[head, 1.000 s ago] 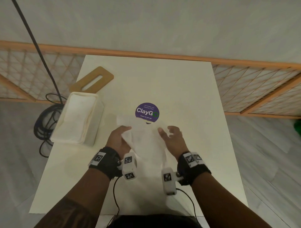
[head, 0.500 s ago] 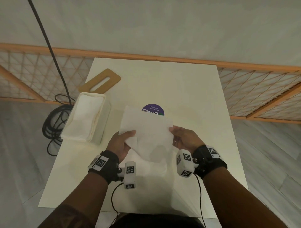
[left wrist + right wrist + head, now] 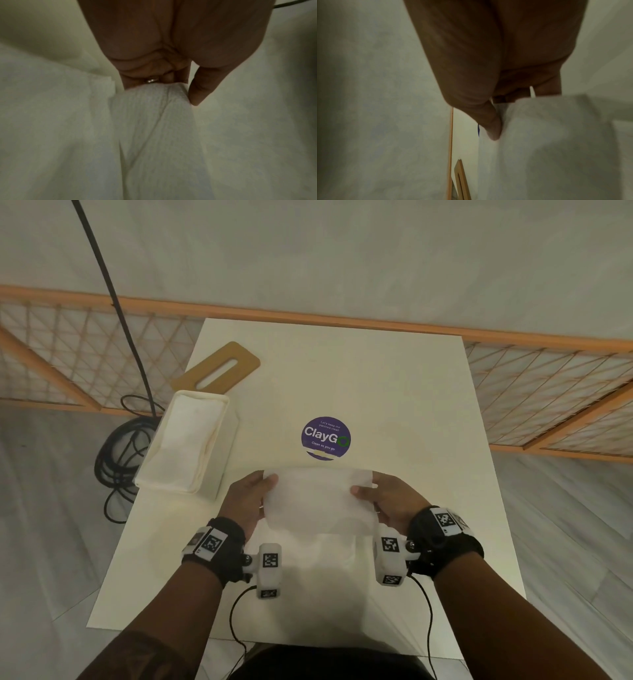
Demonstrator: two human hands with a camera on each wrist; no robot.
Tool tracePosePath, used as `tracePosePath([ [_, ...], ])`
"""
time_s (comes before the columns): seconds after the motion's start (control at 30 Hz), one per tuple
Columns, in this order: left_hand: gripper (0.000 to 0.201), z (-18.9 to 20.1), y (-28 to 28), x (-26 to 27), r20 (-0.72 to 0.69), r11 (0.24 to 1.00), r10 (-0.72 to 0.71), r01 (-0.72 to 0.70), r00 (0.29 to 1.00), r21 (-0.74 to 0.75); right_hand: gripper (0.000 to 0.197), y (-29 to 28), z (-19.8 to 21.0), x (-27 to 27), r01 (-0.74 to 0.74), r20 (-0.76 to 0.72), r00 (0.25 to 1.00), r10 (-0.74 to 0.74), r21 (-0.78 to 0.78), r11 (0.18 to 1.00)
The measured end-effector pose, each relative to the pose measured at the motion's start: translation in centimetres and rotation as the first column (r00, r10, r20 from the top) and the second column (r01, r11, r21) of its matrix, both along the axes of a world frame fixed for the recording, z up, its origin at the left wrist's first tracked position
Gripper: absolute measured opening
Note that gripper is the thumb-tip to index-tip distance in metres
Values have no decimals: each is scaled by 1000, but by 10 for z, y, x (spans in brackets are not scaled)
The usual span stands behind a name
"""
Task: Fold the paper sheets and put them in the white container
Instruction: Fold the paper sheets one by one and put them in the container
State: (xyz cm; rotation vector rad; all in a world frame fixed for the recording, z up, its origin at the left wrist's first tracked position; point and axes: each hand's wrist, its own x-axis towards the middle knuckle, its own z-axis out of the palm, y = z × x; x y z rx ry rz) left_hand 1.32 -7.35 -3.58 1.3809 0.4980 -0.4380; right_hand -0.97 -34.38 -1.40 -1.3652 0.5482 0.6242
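Here the paper sheet [image 3: 317,499] is held up above the near middle of the bench [image 3: 394,392], stretched flat between both hands with its lower edge hanging toward the person. The left hand [image 3: 245,501] pinches the sheet's left edge, its grip clamped on the paper with the thumb on top and fingers behind; the left wrist view shows the thumb [image 3: 199,93] pressed against a bunched fold of the sheet [image 3: 154,128], with a ring visible on one finger. The right hand [image 3: 390,501] pinches the right edge the same way, its grip also closed on the paper, and the right wrist view shows the thumb [image 3: 491,125] lying on the sheet [image 3: 547,142]. Just beyond the sheet's top edge a round purple sticker [image 3: 326,438] lies flat on the bench, partly hidden at its lower rim. To the left, at the bench's edge, stands the white container [image 3: 219,460], open at the top and filled close to its rim with white folded paper [image 3: 186,440]. Touching the container's far end lies a tan wooden lid [image 3: 219,369] with a long slot, flat on the bench. Below the bench on the left, a coil of black cable [image 3: 120,453] rests on the floor, and an orange lattice fence [image 3: 548,392] runs behind.
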Motion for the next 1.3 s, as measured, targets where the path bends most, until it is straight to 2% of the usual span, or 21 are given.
tracePosePath([
  [0.07, 15, 1, 8, 3, 36, 994, -69, 65, 997, 83, 32, -1, 2, 0, 2, 25, 1000, -3, 47, 999],
  [0.17, 19, 9, 17, 3, 78, 984, -141, 131, 987, 117, 29, -1, 4, 0, 8, 38, 999, -10, 58, 998],
  [0.3, 30, 18, 23, -1, 113, 975, -220, 216, 969, 40, 23, -3, 2, -2, -29, 55, 998, 28, 19, 999],
  [0.43, 51, 18, 30, 1, 30, 950, -311, 310, 950, 26, 18, -3, 6, -3, -117, 35, 993, 117, -7, 993],
  [0.47, 49, 18, 33, 1, 1, 943, -332, 332, 943, 29, 22, -3, 7, -3, -138, 9, 990, 138, -15, 990],
  [0.53, 29, 18, 38, 1, -51, 942, -335, 333, 941, -43, 34, -4, 9, -6, -166, -44, 985, 166, 6, 986],
  [0.6, 27, 14, 41, 1, -72, 946, -310, 300, 948, -123, 47, -6, 8, -8, -140, -92, 985, 147, 76, 987],
  [0.67, 17, 8, 40, -1, -57, 948, -317, 315, 947, -47, 39, -5, 7, -12, -97, -122, 986, 116, 157, 983],
  [0.7, 6, 6, 39, -2, -38, 938, -345, 346, 938, 28, 33, -3, 5, -13, -86, -119, 987, 106, 159, 984],
  [0.73, 9, 0, 40, -4, -18, 914, -390, 389, 921, 118, 26, -1, 0, -15, -96, -96, 990, 107, 108, 990],
  [0.8, 21, -8, 41, -7, -5, 822, -491, 465, 871, 330, 23, 4, -13, -20, -145, -27, 989, 143, -67, 987],
  [0.9, 23, -14, 39, -11, -9, 635, -597, 480, 802, 605, 35, 13, -32, -31, -223, 15, 971, 240, -314, 923],
  [0.97, 24, -20, 36, -15, -23, 541, -637, 468, 771, 699, 37, 18, -39, -35, -266, 26, 947, 320, -495, 827],
  [1.07, 28, -32, 36, -18, -59, 444, -668, 460, 742, 769, 50, 31, -44, -38, -342, 7, 878, 479, -692, 636],
  [1.1, 28, -34, 35, -19, -88, 385, -687, 464, 721, 798, 57, 34, -47, -39, -367, -25, 855, 518, -734, 571],
  [1.17, 23, -35, 29, -19, -130, 220, -728, 409, 674, 886, 66, 40, -51, -39, -398, -84, 821, 564, -793, 461],
  [1.23, 26, -30, 14, -17, -105, 108, -798, 313, 594, 944, 63, 42, -53, -37, -398, -96, 797, 596, -825, 400],
  [1.3, 44, -24, -9, -15, -145, -2, -896, 321, 420, 947, 52, 42, -53, -33, -400, -96, 764, 638, -846, 352],
])
